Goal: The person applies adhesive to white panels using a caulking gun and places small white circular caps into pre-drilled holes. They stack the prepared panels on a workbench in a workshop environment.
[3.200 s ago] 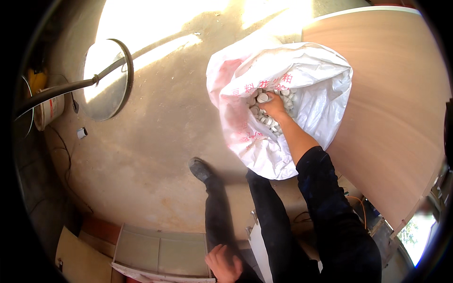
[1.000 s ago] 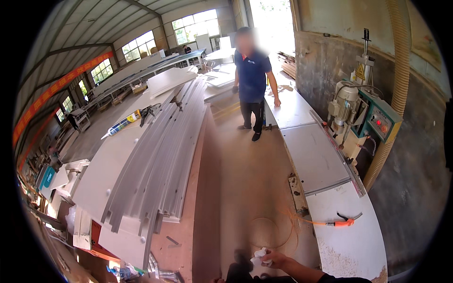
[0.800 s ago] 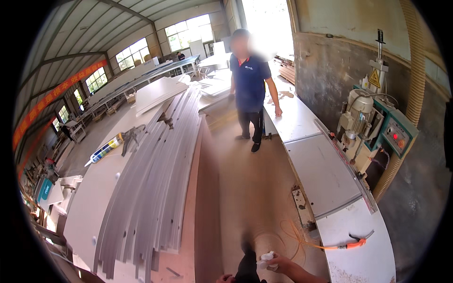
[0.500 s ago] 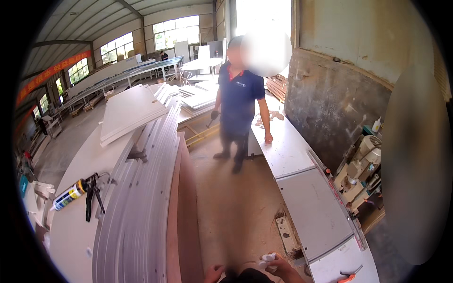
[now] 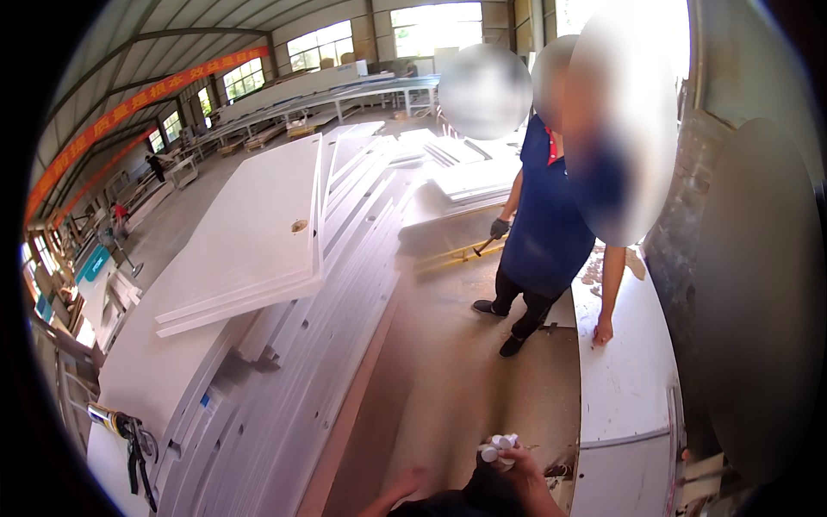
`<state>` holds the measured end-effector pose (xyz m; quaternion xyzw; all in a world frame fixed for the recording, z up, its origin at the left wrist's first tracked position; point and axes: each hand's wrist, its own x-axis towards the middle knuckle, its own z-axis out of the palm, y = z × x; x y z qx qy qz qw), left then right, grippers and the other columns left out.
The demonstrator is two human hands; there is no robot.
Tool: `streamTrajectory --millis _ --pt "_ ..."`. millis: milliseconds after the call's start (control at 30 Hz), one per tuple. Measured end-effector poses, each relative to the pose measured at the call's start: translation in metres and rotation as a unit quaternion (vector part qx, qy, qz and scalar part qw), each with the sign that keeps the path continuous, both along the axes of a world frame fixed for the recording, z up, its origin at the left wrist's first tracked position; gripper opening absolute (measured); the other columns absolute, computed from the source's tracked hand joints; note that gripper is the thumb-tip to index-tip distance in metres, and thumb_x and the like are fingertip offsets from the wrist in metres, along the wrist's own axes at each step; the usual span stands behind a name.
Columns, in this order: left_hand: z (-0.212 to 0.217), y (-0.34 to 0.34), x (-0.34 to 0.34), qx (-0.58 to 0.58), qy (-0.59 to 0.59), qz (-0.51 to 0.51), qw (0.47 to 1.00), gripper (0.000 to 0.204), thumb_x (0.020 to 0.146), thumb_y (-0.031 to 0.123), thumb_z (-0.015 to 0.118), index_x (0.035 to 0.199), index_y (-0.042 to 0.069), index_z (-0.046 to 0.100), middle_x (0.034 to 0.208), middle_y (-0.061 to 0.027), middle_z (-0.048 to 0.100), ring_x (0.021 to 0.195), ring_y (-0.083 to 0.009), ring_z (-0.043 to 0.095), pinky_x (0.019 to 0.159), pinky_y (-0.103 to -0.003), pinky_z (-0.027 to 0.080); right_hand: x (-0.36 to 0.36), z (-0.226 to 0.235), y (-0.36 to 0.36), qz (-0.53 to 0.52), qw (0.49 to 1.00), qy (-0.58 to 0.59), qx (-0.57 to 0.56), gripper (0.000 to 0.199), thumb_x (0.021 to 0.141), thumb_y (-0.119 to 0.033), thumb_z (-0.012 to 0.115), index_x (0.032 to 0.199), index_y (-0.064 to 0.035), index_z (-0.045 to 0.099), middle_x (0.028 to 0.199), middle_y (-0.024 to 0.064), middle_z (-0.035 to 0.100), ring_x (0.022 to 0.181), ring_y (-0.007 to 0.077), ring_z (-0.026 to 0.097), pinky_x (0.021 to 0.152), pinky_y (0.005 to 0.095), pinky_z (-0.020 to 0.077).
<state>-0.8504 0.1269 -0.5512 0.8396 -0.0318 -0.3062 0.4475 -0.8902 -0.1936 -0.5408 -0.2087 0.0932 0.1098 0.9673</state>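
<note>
My right hand [image 5: 520, 462] is closed around a small cluster of white round pieces [image 5: 500, 446], like caps or discs, held in front of my body at the lower edge. To its left, my left hand [image 5: 408, 484] hangs low beside the stack of long white boards [image 5: 284, 414]; it is blurred, and I cannot make out its fingers. Ahead on the right stands a co-worker in a dark blue shirt [image 5: 547, 207]. The co-worker's gloved hand [image 5: 500, 227] holds a hammer [image 5: 484, 247], and the co-worker's bare hand [image 5: 603, 331] rests on a white-topped bench [image 5: 629, 379].
White panels [image 5: 250, 215] lie slanted across the board stack. A caulking gun [image 5: 129, 435] lies on a board at the lower left. More white sheets [image 5: 474, 178] are piled behind, near a yellow frame [image 5: 457, 258]. A long work table [image 5: 345, 93] stands far back.
My view has swung left and come closer to the co-worker and the boards. The white pieces remain in my right hand. The co-worker still leans a hand on the bench.
</note>
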Motion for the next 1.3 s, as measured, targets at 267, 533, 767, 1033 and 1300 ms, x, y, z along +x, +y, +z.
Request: streamTrajectory --millis 267,533,767,1033,1300 --pt "0.004 -0.034 0.136 0.04 -0.035 0.196 0.979 0.038 0.089 0.028 0.072 0.118 0.002 0.072 0.105 -0.0128 0.076 0.097 -0.0208 0.073 0.089 -0.033 0.056 0.386 0.097 -0.065 0.092 0.986 -0.043 -0.131 0.048 0.075 0.001 0.07 0.121 -0.0026 0.057 0.112 0.0196 0.067 0.088 0.0256 0.068 0.051 0.0296 0.0527" --pt "-0.022 -0.062 0.305 0.048 -0.019 0.298 0.953 0.035 0.093 0.025 0.069 0.118 0.0 0.07 0.102 -0.0117 0.076 0.096 -0.0203 0.073 0.088 -0.033 0.056 0.737 0.189 -0.057 0.062 0.983 -0.099 -0.142 0.036 0.082 0.005 0.061 0.116 -0.0067 0.059 0.113 0.0126 0.066 0.092 0.0237 0.067 0.05 0.0279 0.0507" --pt "-0.019 -0.07 0.448 -0.08 -0.042 0.45 0.888 0.028 0.095 0.017 0.065 0.115 -0.003 0.066 0.094 -0.0123 0.073 0.091 -0.0193 0.072 0.081 -0.031 0.056 1.008 0.261 0.006 0.095 0.909 -0.151 -0.377 0.03 0.08 0.001 0.068 0.109 -0.0079 0.064 0.101 0.0056 0.068 0.085 0.0179 0.064 0.059 0.0331 0.0503" --pt "-0.043 -0.099 0.494 -0.105 -0.078 0.644 0.754 0.025 0.093 0.013 0.064 0.112 -0.002 0.065 0.094 -0.0116 0.071 0.083 -0.0189 0.071 0.073 -0.032 0.056 1.23 0.173 0.096 0.18 0.677 -0.35 -0.621 0.041 0.082 -0.014 0.077 0.121 -0.0086 0.068 0.106 0.0097 0.07 0.091 0.022 0.067 0.075 0.037 0.0553" --pt "-0.078 -0.204 0.513 0.049 -0.071 0.663 0.744 0.026 0.092 0.016 0.067 0.111 -0.001 0.066 0.096 -0.0132 0.07 0.086 -0.0231 0.071 0.073 -0.035 0.057 1.2 0.231 0.109 0.147 0.474 -0.617 -0.611 0.056 0.077 -0.022 0.082 0.13 -0.0167 0.065 0.13 0.0167 0.06 0.115 0.0366 0.062 0.098 0.043 0.0513"
